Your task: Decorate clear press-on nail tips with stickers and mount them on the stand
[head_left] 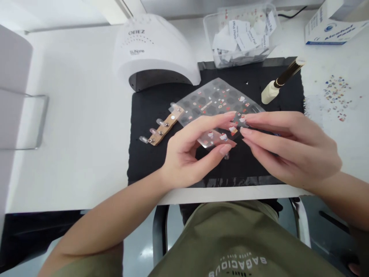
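One clear sticker sheet (213, 98): held it over the black mat (144, 165), directly in front of the body, with its near edge in the left hand (193, 148). Had the left thumb and forefinger well parted, with the sheet's small red and white figures showing in the gap and the other fingers partly seen through the film. Had the right hand (296, 146) at the sheet's right side, with its fingers bunched nearly together just beside the left fingertips. Could not tell of anything small pinched between them. Saw a small clear piece (226, 156) just below the left thumb's tip.

Next to the sheet's left corner, saw a wooden bar (166, 129) set aslant on the mat, with clear nail tips (155, 132) jutting from its metal studs. Beyond the right hand, saw a cream bottle (270, 93) with a tall dark cap on the mat.

Farther out, saw a white domed lamp (158, 42) at the mat's far left edge, with its opening toward the hands, and a clear tub (239, 61) of alcohol pad packets (242, 36) along the far edge. On the white surface (75, 134) around the mat, saw a scatter of tiny coloured bits (337, 94) to the right and an alcohol pads carton (330, 29) in the far right corner.
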